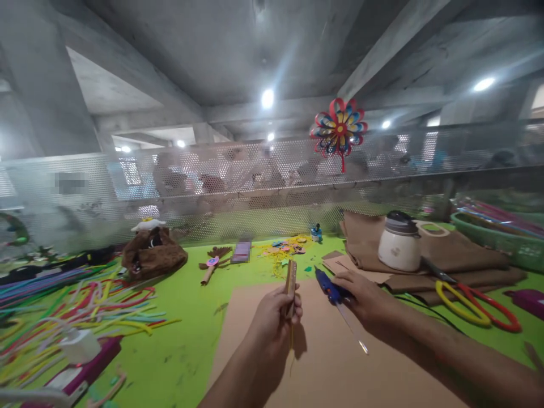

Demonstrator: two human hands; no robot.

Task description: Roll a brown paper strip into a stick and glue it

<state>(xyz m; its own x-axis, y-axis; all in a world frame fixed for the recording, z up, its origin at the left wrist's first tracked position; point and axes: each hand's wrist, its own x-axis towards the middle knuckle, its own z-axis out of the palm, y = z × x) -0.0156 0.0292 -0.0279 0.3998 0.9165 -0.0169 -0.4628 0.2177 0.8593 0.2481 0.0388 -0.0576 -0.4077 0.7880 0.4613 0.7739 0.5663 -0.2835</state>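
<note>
Near the middle, my left hand [276, 309] is closed round a narrow brown folded strip [290, 286], held upright over a tan sheet [250, 300]. A thin yellow strand [291, 345] hangs below that hand. To the right, my right hand [352, 289] rests at a blue glue gun [326, 285], fingers curled over its handle. A clear glue stick [355, 334] sticks out of the gun toward me. Part of the fingers is blurred, and the palm is hidden.
Coloured pipe cleaners [97, 300] and a brown plush bag [153, 255] lie left. A brown figure [212, 263] and yellow scraps [289, 246] are behind. At right stand a white jug [398, 243], large scissors [467, 300], brown cloth [463, 249] and a green basket [510, 243].
</note>
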